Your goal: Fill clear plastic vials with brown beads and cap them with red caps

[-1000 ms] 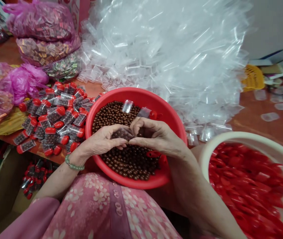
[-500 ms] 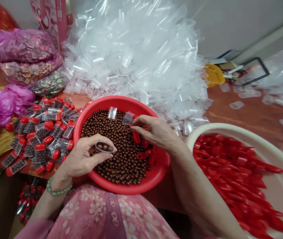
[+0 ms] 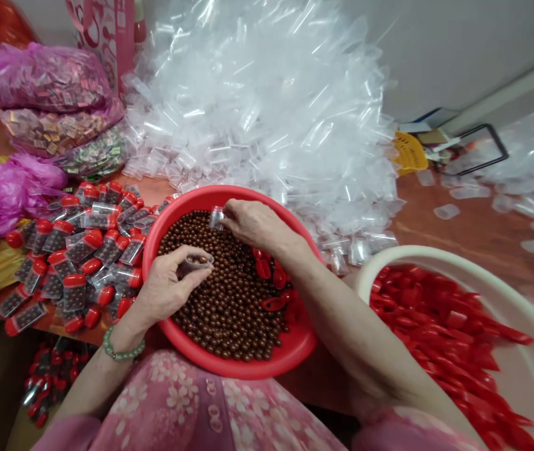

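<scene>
Many brown balls [image 3: 229, 300] | your left hand [image 3: 168, 285] — fingers clamped on clear tube [image 3: 193, 265] | your right hand [image 3: 260, 227] — at second tube [image 3: 215, 218], grip unclear

Small packing workshop on my feed
I see heaped clear tubes [image 3: 267, 113], filled ones [image 3: 74, 293] and bags [image 3: 60, 81] on a table [image 3: 417, 222], beside a tub [image 3: 416, 253] of red pieces [image 3: 436, 329].

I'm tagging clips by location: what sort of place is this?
Likely a small hand-packing workspace: a heap of clear plastic containers, a red basin of brown balls, and a pile of filled, red-capped containers.
</scene>
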`<act>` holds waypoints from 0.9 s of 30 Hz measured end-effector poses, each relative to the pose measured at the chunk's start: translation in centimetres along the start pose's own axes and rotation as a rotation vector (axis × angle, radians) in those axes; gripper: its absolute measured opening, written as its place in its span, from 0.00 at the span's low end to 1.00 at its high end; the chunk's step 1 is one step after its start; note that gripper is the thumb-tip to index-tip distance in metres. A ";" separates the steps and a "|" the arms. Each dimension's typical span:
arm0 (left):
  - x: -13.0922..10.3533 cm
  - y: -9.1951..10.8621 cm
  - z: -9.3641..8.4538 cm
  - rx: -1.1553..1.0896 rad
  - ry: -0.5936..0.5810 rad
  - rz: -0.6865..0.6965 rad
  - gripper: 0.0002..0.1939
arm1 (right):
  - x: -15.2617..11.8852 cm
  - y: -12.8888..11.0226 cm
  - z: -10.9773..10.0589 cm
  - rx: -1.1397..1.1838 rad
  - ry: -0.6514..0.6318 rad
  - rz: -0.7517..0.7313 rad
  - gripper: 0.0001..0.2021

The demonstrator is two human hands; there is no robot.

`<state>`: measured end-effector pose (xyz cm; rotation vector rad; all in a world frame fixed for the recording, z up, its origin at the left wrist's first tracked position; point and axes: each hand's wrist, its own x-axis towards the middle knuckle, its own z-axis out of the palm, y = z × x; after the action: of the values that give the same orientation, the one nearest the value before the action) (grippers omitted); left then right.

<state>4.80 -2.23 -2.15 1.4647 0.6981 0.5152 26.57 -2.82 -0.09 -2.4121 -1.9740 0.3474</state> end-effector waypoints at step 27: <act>0.7 0.0 0.1 -0.071 0.055 0.072 0.09 | -9.8 0.5 0.8 0.744 -0.099 -0.158 0.10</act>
<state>5.39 -1.86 -2.20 1.4175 0.6656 0.6313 25.16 -12.48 0.72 -1.7830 -1.6335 0.9970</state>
